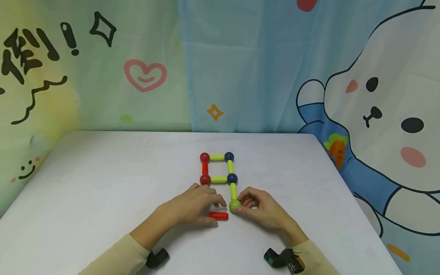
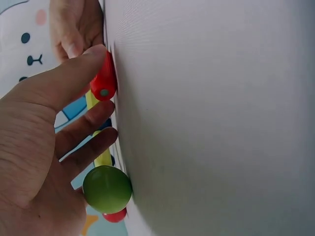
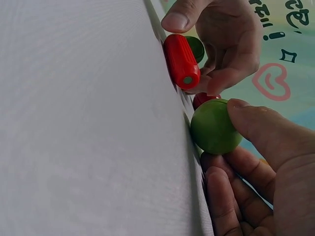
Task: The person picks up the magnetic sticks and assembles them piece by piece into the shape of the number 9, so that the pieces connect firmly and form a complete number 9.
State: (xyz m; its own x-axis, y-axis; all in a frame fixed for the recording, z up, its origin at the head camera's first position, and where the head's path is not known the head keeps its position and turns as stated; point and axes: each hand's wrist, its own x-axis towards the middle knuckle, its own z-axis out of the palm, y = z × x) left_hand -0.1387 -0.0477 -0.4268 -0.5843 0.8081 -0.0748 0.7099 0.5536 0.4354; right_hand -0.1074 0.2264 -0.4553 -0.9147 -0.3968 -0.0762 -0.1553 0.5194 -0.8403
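A square of red balls (image 1: 205, 179), dark blue balls (image 1: 232, 178), yellow-green rods (image 1: 219, 179) and one red rod (image 1: 204, 167) lies on the white table. From its near right corner another yellow-green rod (image 1: 233, 191) leads to a green ball (image 1: 235, 206), pinched by my right hand (image 1: 264, 210). My left hand (image 1: 192, 206) spreads around a loose red rod (image 1: 221, 216), thumb by one end and fingers apart beyond it. A second green ball (image 2: 107, 189) sits beneath the left hand, hidden in the head view.
The white table (image 1: 103, 183) reaches back to a printed curtain (image 1: 240, 68). Black wrist cameras (image 1: 157, 258) are strapped at both sleeves (image 1: 120, 256).
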